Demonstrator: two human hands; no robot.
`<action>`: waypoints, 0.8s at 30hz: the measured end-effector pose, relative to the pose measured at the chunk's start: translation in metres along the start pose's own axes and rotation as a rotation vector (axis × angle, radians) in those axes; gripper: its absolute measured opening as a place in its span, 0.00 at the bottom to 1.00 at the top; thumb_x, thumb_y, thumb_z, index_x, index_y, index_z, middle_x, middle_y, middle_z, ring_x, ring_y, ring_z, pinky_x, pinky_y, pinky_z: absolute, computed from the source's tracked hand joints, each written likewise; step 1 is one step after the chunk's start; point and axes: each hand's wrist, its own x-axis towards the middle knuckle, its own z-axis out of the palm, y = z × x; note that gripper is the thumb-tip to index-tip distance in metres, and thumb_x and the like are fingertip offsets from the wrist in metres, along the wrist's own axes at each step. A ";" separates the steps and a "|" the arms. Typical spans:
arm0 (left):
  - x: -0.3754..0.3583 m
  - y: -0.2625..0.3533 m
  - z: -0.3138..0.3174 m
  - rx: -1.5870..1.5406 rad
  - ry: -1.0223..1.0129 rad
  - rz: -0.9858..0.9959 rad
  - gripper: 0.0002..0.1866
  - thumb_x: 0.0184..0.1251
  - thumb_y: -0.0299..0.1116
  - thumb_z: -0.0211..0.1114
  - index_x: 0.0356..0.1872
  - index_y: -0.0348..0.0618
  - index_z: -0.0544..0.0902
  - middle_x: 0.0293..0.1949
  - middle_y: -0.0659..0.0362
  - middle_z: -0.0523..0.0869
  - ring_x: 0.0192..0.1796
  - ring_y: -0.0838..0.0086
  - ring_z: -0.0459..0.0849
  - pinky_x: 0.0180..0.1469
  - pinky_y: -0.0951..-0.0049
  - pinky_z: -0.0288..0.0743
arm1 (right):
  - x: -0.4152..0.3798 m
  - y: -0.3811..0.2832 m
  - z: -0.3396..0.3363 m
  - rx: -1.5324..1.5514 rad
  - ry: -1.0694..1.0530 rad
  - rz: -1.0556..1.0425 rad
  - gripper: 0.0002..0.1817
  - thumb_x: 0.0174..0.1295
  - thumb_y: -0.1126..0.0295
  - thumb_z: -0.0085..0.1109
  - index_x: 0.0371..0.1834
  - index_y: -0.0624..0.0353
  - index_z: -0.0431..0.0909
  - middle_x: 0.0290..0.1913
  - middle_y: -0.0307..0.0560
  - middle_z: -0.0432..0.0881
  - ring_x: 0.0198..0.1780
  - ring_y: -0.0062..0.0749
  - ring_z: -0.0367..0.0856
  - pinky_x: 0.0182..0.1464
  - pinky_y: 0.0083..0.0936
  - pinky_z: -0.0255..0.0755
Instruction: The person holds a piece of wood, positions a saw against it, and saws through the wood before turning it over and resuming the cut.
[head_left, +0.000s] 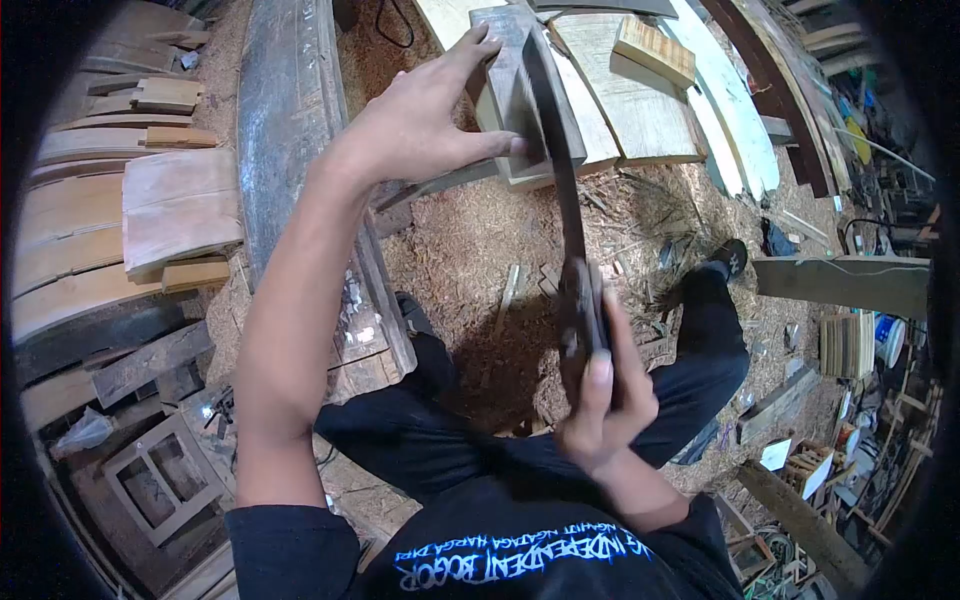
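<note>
My right hand [605,410] is wrapped round the dark handle of a handsaw [567,215]. The saw's long blade runs upward from my fist and crosses over a grey wooden board [570,105]. On that board's left side lies my left hand [420,120], thumb and fingers wide apart, the thumb tip close beside the blade. Some of its fingers are hidden behind the back of the hand. Paler wood shows beneath the grey board.
A long worn bench beam [290,110] stands to the left. Pale planks lie ahead, with a small wood block [654,52] on one. Shavings cover the floor [460,240] between my legs. Stacked boards [180,205] fill the far left; a lattice frame [165,478] lies lower left.
</note>
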 end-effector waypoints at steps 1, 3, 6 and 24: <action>0.000 -0.003 0.002 -0.002 0.000 0.004 0.51 0.59 0.49 0.77 0.80 0.43 0.61 0.82 0.44 0.59 0.82 0.52 0.62 0.83 0.55 0.56 | -0.016 -0.009 -0.007 0.027 -0.036 0.078 0.28 0.78 0.66 0.44 0.72 0.81 0.68 0.59 0.69 0.85 0.56 0.42 0.87 0.60 0.31 0.78; 0.001 -0.006 0.001 0.008 0.014 0.070 0.52 0.58 0.52 0.78 0.80 0.42 0.62 0.82 0.45 0.59 0.82 0.52 0.62 0.83 0.55 0.57 | -0.021 -0.006 -0.008 0.063 -0.030 0.058 0.29 0.78 0.66 0.43 0.71 0.82 0.68 0.60 0.71 0.84 0.58 0.46 0.87 0.61 0.32 0.78; 0.001 -0.001 -0.001 0.030 -0.015 0.026 0.54 0.56 0.53 0.79 0.80 0.41 0.62 0.82 0.45 0.60 0.81 0.52 0.63 0.82 0.55 0.58 | 0.004 -0.003 0.004 -0.005 0.036 -0.085 0.26 0.74 0.72 0.49 0.69 0.80 0.71 0.55 0.71 0.86 0.34 0.33 0.90 0.35 0.25 0.80; 0.002 0.004 -0.006 -0.029 -0.038 0.015 0.58 0.56 0.56 0.79 0.82 0.42 0.58 0.81 0.44 0.63 0.82 0.51 0.62 0.82 0.55 0.56 | -0.012 -0.009 -0.005 0.058 -0.008 -0.105 0.25 0.71 0.78 0.51 0.69 0.85 0.69 0.53 0.72 0.87 0.26 0.28 0.86 0.29 0.25 0.76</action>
